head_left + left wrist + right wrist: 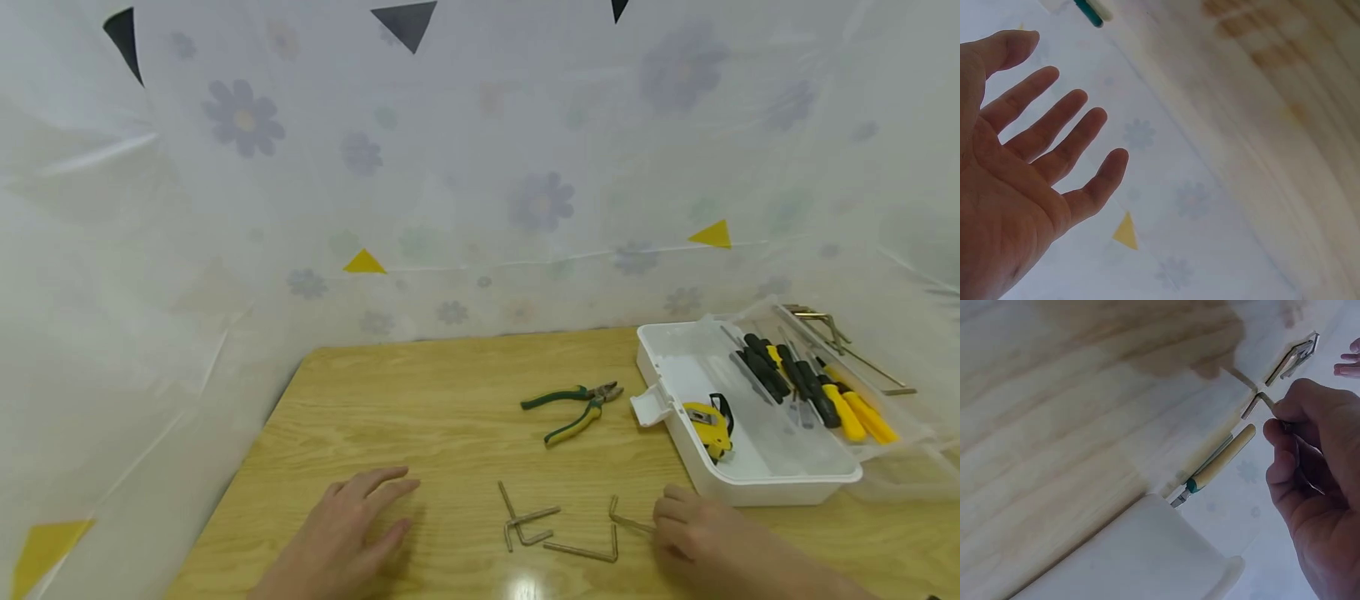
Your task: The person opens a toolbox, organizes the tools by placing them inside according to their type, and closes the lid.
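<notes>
My right hand point(697, 533) pinches an L-shaped hex key point(633, 525) between thumb and fingertips, low over the table; its short bent end points away from the hand. In the right wrist view, a thin metal edge point(1310, 478) also shows inside the curled fingers. Just left of that hand lies another hex key point(581, 551). Two more hex keys point(531, 517) lie crossed between the hands. My left hand point(348, 525) hovers at the left with fingers spread and nothing in it; the left wrist view shows its bare palm point(1010, 194).
Pliers point(577, 408) with green and yellow handles lie open behind the keys. On the right stands a white toolbox point(765, 492) with a yellow tape measure point(708, 427) inside. Several screwdrivers point(825, 392) and brass-coloured hex keys point(821, 321) rest in its opened lid. Flowered sheeting point(465, 183) hangs behind the wooden table point(420, 400).
</notes>
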`<control>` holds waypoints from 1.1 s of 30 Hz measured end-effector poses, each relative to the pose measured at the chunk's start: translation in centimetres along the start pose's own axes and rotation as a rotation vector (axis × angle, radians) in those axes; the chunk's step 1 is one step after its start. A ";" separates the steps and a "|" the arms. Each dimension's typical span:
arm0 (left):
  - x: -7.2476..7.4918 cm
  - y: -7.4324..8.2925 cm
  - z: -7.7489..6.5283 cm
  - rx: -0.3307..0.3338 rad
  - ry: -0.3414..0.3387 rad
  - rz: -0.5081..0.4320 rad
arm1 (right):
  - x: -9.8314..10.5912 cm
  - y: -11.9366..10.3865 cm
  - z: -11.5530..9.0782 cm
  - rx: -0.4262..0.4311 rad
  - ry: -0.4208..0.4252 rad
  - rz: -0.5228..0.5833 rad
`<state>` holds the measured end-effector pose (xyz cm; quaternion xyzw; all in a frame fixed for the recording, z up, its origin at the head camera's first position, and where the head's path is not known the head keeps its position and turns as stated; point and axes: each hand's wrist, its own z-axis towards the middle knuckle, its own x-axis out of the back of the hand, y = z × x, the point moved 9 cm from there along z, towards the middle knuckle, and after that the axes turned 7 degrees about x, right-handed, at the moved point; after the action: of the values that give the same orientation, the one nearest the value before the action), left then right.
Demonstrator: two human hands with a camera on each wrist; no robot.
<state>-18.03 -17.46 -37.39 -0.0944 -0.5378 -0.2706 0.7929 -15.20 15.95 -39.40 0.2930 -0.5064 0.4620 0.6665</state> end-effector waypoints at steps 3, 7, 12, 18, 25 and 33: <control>0.0 -0.1 0.0 -0.001 0.000 -0.006 | -0.1 0.2 -0.2 -0.040 -0.024 0.033; -0.1 0.1 0.0 -0.027 0.024 -0.001 | 0.4 0.3 -0.6 -0.066 0.004 0.065; -0.8 0.8 0.4 -0.057 -0.002 -0.026 | 3.7 0.3 -1.0 0.032 0.345 -0.065; -1.8 2.5 1.1 -0.093 -0.088 -0.065 | 9.2 1.7 -2.7 -0.068 0.647 -0.310; -2.9 4.7 1.7 -0.156 -0.174 -0.104 | 14.3 5.1 -6.1 -0.346 0.649 -0.456; -3.7 7.2 1.9 -0.256 -0.218 -0.123 | 17.3 10.5 -10.6 -0.686 0.580 -0.432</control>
<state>-16.72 -9.40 -38.98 -0.1903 -0.5865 -0.3732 0.6932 -19.44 34.79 -27.24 0.0148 -0.3505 0.1827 0.9184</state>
